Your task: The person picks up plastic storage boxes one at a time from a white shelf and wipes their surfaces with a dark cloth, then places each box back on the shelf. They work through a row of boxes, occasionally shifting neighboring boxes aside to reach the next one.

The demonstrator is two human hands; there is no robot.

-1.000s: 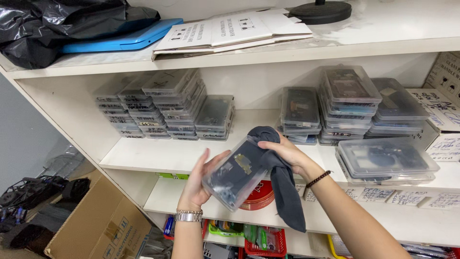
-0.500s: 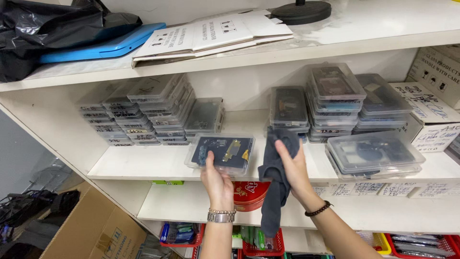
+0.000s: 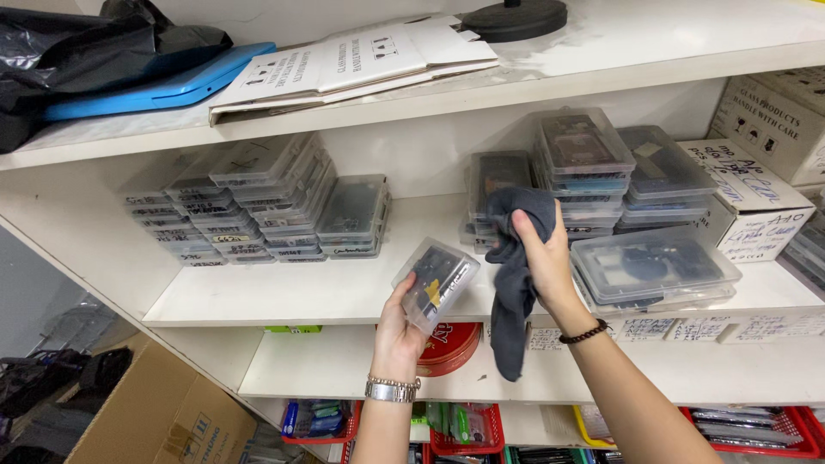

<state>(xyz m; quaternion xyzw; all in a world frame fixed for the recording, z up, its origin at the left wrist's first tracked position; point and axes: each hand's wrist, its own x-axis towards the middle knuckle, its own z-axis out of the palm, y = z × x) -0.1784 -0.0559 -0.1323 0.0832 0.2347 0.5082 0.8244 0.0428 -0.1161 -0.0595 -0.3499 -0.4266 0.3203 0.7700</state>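
Hands hold one clear case [image 3: 434, 282] (left [image 3: 397, 331]), one dark cloth [image 3: 516, 275] (right [image 3: 541, 258]).

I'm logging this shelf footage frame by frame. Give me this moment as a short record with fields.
setting: white shelf unit stacked with clear plastic cases
left hand: holds a clear plastic case, tilted, in front of the middle shelf
right hand: grips a dark grey cloth that hangs down
top shelf: blue tablet, black bag, flat cardboard
below: red round tin
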